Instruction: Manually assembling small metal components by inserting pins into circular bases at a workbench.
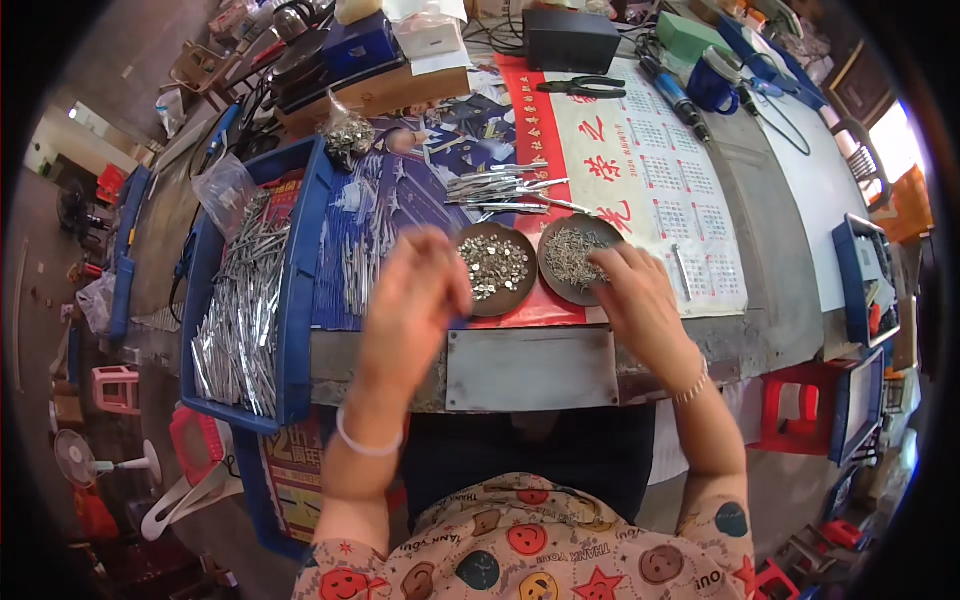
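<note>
Right hand (642, 300), fingers (614, 264) half-curled, leans over the right dish (563, 290); left hand (410, 290) blurs; both grips unclear.

Hands (415, 285): two
Round brown dishes (522, 297): two
Small metal parts (492, 262) inside: too many to count
Blue tray (300, 270) heaped with metal strips (243, 315): one
Bracelets (368, 447): two
Pliers (585, 88): one pair
Blue mug (708, 84): one

Red characters (608, 168) and date grids (690, 225) on white sheet (715, 285), lettering (588, 553) on shirt (500, 540)
</note>
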Motion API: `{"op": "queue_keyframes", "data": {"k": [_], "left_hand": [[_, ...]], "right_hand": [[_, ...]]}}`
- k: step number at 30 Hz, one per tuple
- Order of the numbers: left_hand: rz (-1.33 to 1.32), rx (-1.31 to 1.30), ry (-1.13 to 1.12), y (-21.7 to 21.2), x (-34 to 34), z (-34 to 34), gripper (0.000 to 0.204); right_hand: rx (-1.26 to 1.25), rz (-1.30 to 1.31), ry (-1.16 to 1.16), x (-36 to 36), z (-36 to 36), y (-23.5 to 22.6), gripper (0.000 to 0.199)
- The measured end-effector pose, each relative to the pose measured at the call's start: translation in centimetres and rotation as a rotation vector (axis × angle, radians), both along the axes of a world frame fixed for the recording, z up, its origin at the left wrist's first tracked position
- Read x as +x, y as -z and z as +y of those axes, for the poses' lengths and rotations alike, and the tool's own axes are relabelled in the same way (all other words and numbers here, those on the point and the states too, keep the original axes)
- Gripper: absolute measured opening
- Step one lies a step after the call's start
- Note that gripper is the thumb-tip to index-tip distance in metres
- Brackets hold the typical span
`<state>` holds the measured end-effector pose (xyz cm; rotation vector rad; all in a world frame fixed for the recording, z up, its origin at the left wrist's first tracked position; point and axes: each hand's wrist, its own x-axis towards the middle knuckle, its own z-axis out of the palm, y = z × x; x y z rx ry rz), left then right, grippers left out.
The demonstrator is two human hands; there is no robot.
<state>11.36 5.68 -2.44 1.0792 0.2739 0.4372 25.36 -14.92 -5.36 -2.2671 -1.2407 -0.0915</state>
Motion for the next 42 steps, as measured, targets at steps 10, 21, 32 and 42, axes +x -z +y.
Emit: {"op": "queue_keyframes", "data": {"k": [10, 21, 32, 42], "left_hand": [[0.148, -0.393, 0.350, 4.9, -10.6, -8.7, 0.023], [0.107, -0.783, 0.390, 6.4, -10.8, -9.6, 0.026], [0.162, -1.052, 0.432, 7.2, -9.3, -10.3, 0.024], [0.174, -1.072, 0.457, 7.3, -8.8, -10.9, 0.022]], "right_hand": [[-0.113, -0.122, 0.007, 2.7, 2.1, 2.9, 0.006], [0.370, 0.656, 0.143, 2.6, 1.1, 2.1, 0.013], [0.376, 1.106, -0.074, -9.3, -2.2, 0.7, 0.012], [0.425, 0.741, -0.109, -11.2, -2.6, 1.1, 0.016]]}}
